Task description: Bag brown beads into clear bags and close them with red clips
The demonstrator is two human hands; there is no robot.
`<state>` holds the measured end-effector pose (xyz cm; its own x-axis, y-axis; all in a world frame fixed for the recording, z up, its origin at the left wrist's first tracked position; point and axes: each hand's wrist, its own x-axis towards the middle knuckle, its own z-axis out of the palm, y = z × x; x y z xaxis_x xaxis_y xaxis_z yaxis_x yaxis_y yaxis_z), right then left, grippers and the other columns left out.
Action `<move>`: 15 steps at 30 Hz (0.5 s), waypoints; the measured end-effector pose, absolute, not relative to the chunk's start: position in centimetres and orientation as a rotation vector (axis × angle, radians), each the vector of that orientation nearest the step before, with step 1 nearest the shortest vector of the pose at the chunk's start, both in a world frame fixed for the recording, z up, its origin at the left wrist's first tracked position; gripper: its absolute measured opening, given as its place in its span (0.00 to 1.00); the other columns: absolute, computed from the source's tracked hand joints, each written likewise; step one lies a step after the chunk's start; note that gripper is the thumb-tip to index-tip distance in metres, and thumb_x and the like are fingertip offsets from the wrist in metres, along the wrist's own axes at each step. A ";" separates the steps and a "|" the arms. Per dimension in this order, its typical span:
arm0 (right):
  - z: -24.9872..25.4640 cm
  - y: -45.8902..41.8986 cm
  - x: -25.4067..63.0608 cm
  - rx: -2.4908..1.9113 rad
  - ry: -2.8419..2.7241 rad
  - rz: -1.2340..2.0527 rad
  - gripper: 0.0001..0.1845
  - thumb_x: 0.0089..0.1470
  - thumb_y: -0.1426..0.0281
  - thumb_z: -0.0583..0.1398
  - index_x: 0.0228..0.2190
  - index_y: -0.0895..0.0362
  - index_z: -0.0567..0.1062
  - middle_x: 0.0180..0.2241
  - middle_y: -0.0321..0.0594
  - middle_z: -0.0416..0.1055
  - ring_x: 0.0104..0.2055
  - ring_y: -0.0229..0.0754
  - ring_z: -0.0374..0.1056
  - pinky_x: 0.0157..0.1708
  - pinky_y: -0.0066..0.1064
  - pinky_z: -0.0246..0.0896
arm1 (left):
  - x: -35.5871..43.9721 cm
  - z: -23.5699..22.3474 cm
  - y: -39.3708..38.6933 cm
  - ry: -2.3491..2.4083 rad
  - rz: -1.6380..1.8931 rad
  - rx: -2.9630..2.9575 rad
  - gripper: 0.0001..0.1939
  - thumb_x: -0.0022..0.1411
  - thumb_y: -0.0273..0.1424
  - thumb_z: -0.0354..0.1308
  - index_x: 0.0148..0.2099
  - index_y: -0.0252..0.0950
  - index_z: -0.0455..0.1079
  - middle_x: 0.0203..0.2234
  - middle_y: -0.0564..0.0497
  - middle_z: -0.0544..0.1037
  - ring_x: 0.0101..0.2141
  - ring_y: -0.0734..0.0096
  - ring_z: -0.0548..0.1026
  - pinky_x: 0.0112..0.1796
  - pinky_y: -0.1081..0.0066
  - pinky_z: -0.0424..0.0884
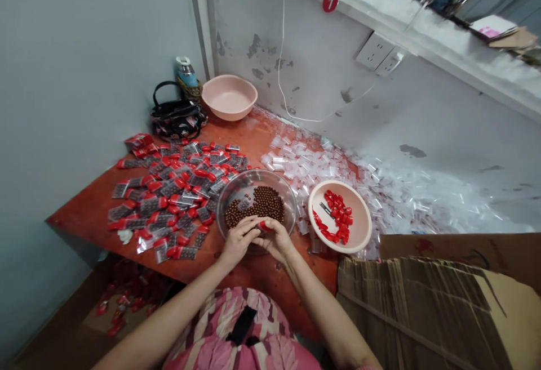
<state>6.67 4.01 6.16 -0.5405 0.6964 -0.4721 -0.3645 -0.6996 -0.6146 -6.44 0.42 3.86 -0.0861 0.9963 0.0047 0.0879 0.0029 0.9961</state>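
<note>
Left hand point(238, 240): fingers curled, tips against right hand; grip unclear. Right hand point(276, 239): fingers closed on small red piece point(265, 226), partly hidden. Both hands just over near rim of clear bowl point(253, 175) holding brown beads point(264, 204). Pink dish point(360, 218) with red caps point(336, 212) at right; red-and-silver packets point(169, 201) at left.

Chipped pale grey walls point(313, 60) meet behind a red-topped desk point(249, 133), with a white wall socket point(374, 52) above it.
</note>
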 end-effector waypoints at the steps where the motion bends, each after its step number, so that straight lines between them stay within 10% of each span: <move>1: 6.0 4.2 6.7 -0.961 -0.665 2.287 0.11 0.47 0.64 0.56 0.34 0.54 0.70 0.34 0.36 0.69 0.33 0.36 0.66 0.34 0.35 0.66 | -6.9 3.6 0.5 1.338 1.216 1.195 0.13 0.54 0.31 0.54 0.43 0.39 0.72 0.43 0.49 0.74 0.47 0.65 0.68 0.51 0.62 0.60; 15: -2.4 12.2 1.2 -1.885 -2.004 1.069 0.13 0.48 0.68 0.58 0.38 0.58 0.69 0.42 0.45 0.63 0.42 0.44 0.63 0.43 0.33 0.55 | -21.0 2.1 7.7 2.065 1.468 1.144 0.18 0.54 0.36 0.53 0.48 0.37 0.68 0.44 0.47 0.73 0.47 0.63 0.68 0.50 0.61 0.60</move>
<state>1.23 12.19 -2.37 -0.1733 0.9278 -0.3304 0.7910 -0.0688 -0.6079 -21.01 7.70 2.13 -0.6075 0.7786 0.1572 0.4044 0.1329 0.9049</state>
